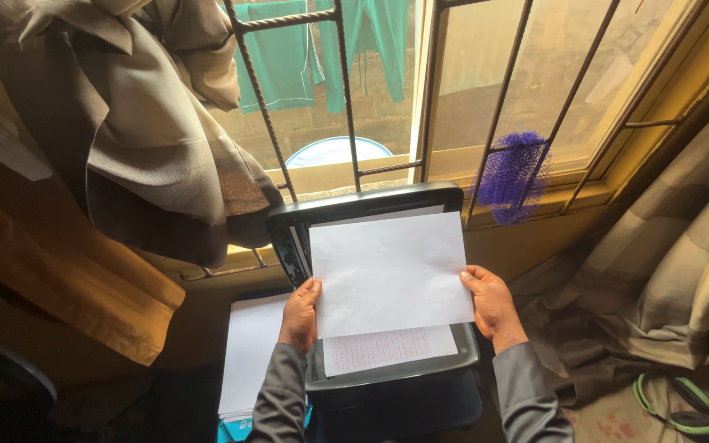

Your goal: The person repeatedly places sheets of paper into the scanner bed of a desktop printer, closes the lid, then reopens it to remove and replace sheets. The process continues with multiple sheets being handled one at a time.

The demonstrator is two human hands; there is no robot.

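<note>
I hold a blank white sheet of paper (389, 271) by its two lower side edges, my left hand (300, 313) on the left and my right hand (491, 307) on the right. The sheet hovers over a dark grey printer (363, 209) whose lid stands raised behind it. On the printer's flat bed lies another sheet with faint reddish print (387, 349), partly covered by the held sheet. Both my sleeves are grey.
A stack of white paper (249, 353) lies left of the printer. Behind it is a barred window (420, 98) with a purple mesh sponge (512, 176) hung on a bar. Curtains (141, 139) hang at left, checked fabric (666, 271) at right, green sandals (683, 406) on the floor.
</note>
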